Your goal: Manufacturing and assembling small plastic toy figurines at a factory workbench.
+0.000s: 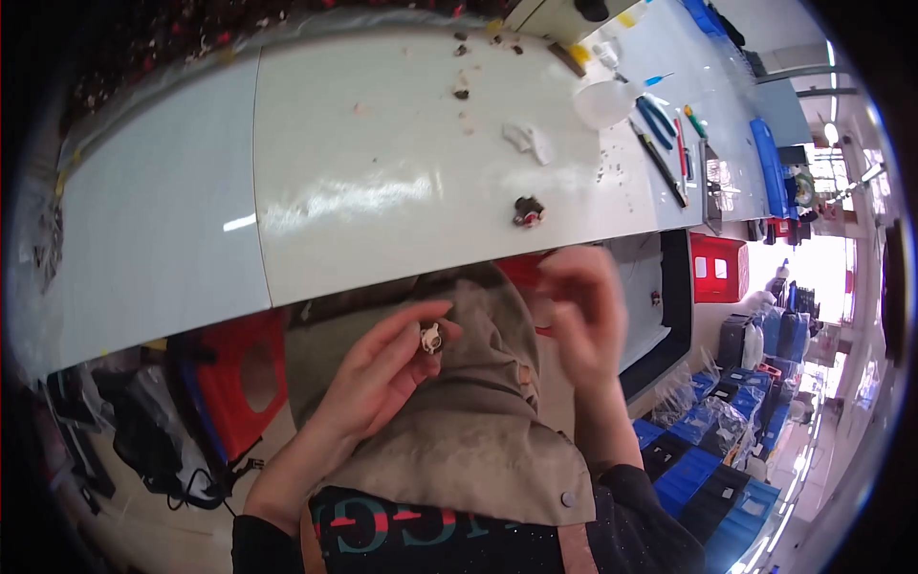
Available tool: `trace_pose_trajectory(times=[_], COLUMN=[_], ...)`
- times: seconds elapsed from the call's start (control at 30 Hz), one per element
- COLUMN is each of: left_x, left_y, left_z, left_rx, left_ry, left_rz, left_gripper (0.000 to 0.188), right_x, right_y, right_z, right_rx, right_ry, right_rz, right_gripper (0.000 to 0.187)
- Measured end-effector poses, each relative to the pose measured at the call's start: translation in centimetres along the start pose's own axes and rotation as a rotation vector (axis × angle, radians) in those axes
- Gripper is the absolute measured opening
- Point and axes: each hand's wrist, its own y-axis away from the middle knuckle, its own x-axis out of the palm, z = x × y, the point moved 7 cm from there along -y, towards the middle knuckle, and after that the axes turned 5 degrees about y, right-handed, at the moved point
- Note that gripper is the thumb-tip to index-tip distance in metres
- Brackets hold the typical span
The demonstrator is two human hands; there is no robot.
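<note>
In my left hand (387,368) is a small cream and dark brown figurine (431,338), pinched between thumb and fingers above my lap. The fingers are closed around it, and its details are too small to make out. My right hand (585,311) is raised at the table's front edge, apart from the left one. Motion smears its fingers, so whether it holds anything is hidden. On the white table (382,134), just beyond the right hand, sits another small piece (528,211), dark brown with red and white.
Crumpled white paper (526,143), a round white dish (604,103), blue-handled pliers (655,120) and a long black tool (658,163) lie toward the right. Several tiny dark pieces (461,94) are scattered farther back. Under the table are red crates (239,383). A black-framed tray (677,297) stands right.
</note>
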Motion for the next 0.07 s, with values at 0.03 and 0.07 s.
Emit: trace_pose_trajectory(times=[0.03, 0.07], left_x=[0.27, 0.4], left_y=[-0.16, -0.45], left_z=[0.01, 0.0], left_rx=[-0.028, -0.056], left_ry=[0.048, 0.094], left_rz=[-0.03, -0.064], left_gripper=[0.037, 0.037], right_x=[-2.07, -2.34], right_y=[-0.71, -1.11], right_z=[0.6, 0.78], right_rx=[-0.043, -0.055], right_ry=[0.016, 0.02], right_rz=[-0.096, -0.104], right_gripper=[0.026, 0.026])
